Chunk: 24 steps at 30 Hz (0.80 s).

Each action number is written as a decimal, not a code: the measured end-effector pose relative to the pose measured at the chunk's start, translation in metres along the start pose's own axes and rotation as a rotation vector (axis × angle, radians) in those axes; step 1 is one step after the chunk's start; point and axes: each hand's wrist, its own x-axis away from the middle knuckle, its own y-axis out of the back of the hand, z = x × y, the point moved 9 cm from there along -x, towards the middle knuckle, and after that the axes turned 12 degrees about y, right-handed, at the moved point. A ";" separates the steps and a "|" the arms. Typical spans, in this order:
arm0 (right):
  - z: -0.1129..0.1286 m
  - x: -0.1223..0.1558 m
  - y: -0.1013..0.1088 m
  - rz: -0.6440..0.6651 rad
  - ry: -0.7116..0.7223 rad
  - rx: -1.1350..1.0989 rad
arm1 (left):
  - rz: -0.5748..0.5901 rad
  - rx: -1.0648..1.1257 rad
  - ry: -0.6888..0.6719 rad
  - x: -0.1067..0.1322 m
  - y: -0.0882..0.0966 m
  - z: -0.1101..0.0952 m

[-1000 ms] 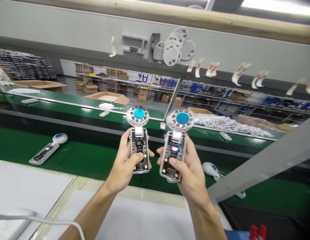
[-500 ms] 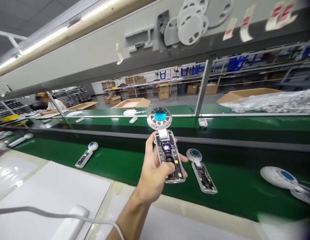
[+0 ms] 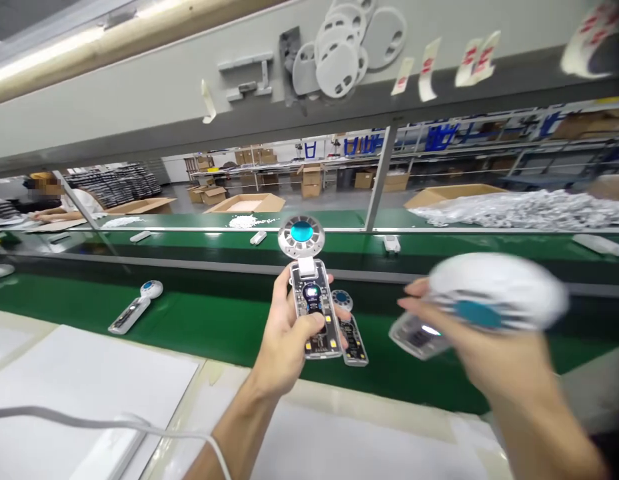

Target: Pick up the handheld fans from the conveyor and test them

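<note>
My left hand point(image 3: 284, 333) is wrapped round a handheld fan point(image 3: 316, 313) with a clear body, its thumb pressed on the front. Through the case show a circuit board, yellow squares and a small lit display; its round vented head point(image 3: 302, 237) with a blue centre points up. On the right, my right hand point(image 3: 476, 353), blurred by motion, grips a second fan point(image 3: 499, 290) above the belt. That one has a white head, a blue centre and a clear body below the fingers. Partly behind my left hand, a third fan point(image 3: 356, 343) lies on the green belt.
Another fan point(image 3: 136, 307) lies on the green conveyor belt point(image 3: 199, 333) to the left. White paper point(image 3: 64, 393) and a grey cable point(image 3: 89, 421) cover the near bench. Discs point(image 3: 338, 70) hang on the overhead beam. Behind are cartons, white parts point(image 3: 509, 210) and a seated person point(image 3: 79, 200).
My right hand has come in from the right and lifted the fan that lay on the belt there. My left hand keeps its fan; the view has turned slightly right.
</note>
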 end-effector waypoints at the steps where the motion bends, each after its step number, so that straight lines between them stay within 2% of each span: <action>1: -0.022 -0.003 -0.008 0.024 -0.097 0.115 | 0.002 0.008 0.013 0.000 -0.001 0.001; 3: -0.068 -0.003 -0.027 0.153 -0.262 0.246 | 0.008 0.030 0.037 0.001 -0.002 0.001; 5: -0.105 0.002 -0.041 0.304 -0.324 0.376 | 0.012 0.046 0.053 0.003 -0.004 0.001; 7: -0.130 0.007 -0.048 0.399 -0.348 0.449 | 0.009 0.048 0.063 0.004 -0.006 0.000; 9: -0.142 0.012 -0.050 0.450 -0.354 0.540 | 0.009 0.044 0.061 0.006 -0.006 -0.002; 13: -0.146 0.016 -0.053 0.588 -0.325 0.815 | 0.024 0.002 0.031 0.009 -0.008 -0.005; 16: -0.138 0.011 -0.051 0.633 -0.268 0.859 | -0.017 -0.076 -0.033 0.010 -0.007 -0.008; 17: -0.134 0.008 -0.047 0.628 -0.251 0.859 | -0.081 -0.114 -0.065 0.010 -0.003 -0.010; 20: -0.121 -0.003 -0.027 0.591 -0.228 0.899 | -0.403 -0.216 -0.156 0.016 0.018 -0.021; 21: -0.118 -0.006 -0.019 0.577 -0.233 0.924 | -0.459 -0.205 -0.134 0.017 0.023 -0.022; 22: -0.115 -0.008 -0.010 0.565 -0.244 0.951 | -0.463 -0.167 -0.082 0.017 0.026 -0.020; 24: -0.115 -0.010 0.005 0.555 -0.283 1.012 | -0.347 -0.038 0.060 0.015 0.022 -0.015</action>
